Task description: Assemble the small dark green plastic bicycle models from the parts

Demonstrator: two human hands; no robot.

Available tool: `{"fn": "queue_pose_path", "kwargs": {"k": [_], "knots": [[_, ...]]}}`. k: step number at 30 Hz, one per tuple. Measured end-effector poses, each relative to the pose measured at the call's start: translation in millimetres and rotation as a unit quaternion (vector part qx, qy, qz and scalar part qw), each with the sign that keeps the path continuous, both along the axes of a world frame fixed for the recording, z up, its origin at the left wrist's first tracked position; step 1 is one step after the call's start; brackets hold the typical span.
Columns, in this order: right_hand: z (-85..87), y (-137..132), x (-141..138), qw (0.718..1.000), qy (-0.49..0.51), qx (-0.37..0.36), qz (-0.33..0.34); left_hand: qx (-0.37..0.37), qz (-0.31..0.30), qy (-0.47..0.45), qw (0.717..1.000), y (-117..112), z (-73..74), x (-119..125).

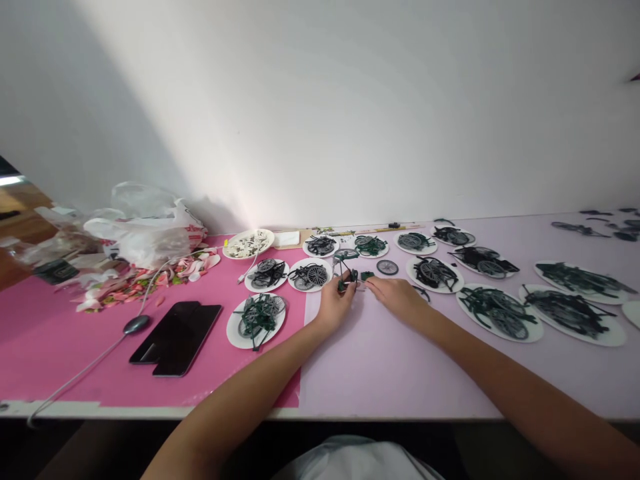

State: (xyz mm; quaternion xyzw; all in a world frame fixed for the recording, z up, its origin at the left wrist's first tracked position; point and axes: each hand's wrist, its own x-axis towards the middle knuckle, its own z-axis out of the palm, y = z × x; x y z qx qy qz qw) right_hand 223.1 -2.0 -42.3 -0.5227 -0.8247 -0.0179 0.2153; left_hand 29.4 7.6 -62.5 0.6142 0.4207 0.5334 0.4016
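My left hand is closed around a small dark green model bicycle, whose grey spoked wheel points away from me. Much of its frame is hidden behind my fingers. Close beside it, my right hand pinches at a small dark green part; its exact kind is too small to make out. Beyond my right hand a loose spoked wheel lies flat on the pale lilac table cover. A thin dark piece lies just right of my right hand, partly covered by it.
Several white plates with bicycle parts surround my hands, including one near left and one at right. Two black phones, a cabled mouse-like device, pink petal-like pieces and plastic bags occupy the left. A white wall stands behind.
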Motion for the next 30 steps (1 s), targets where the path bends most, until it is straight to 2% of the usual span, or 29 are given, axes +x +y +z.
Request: {"fn": "queue_pose_path", "kwargs": {"k": [2, 5, 8, 11, 15, 16, 18, 20, 27, 30], "knots": [[0.5, 0, -3, 1.000, -0.006, -0.003, -0.010, -0.005, -0.006, -0.009, 1.000, -1, 2.2, 0], [6.1, -5, -8, 0.999, 0.044, -0.027, -0.005, -0.008, -0.003, -0.009, 1.000, -2, 4.7, 0], [13.6, -13, -13, 0.980, 0.161, -0.118, -0.007, 0.001, 0.000, 0.001, 1.000, -4, 5.0, -1], [15.4, -18, -16, 0.921, 0.309, -0.236, 0.006, 0.028, 0.010, 0.029, 0.999, -5, 3.5, -2], [7.6, -15, -17, 0.815, 0.465, -0.345, 0.030, 0.098, 0.020, 0.080, 0.992, -5, 1.8, -5], [5.3, -13, -17, 0.797, 0.485, -0.359, 0.034, 0.112, 0.017, 0.089, 0.990, -5, 1.7, -5], [2.4, -11, -17, 0.781, 0.502, -0.370, 0.034, 0.132, 0.012, 0.095, 0.987, -5, 1.7, -5], [2.0, -10, -17, 0.788, 0.502, -0.356, 0.031, 0.141, 0.012, 0.089, 0.986, -5, 2.1, -4], [7.2, -16, -16, 0.881, 0.423, -0.205, 0.056, 0.189, 0.031, 0.127, 0.973, -9, 9.6, -4], [6.1, -16, -12, 0.902, 0.389, -0.178, 0.060, 0.211, 0.036, 0.139, 0.967, -10, 13.8, -4]]}}
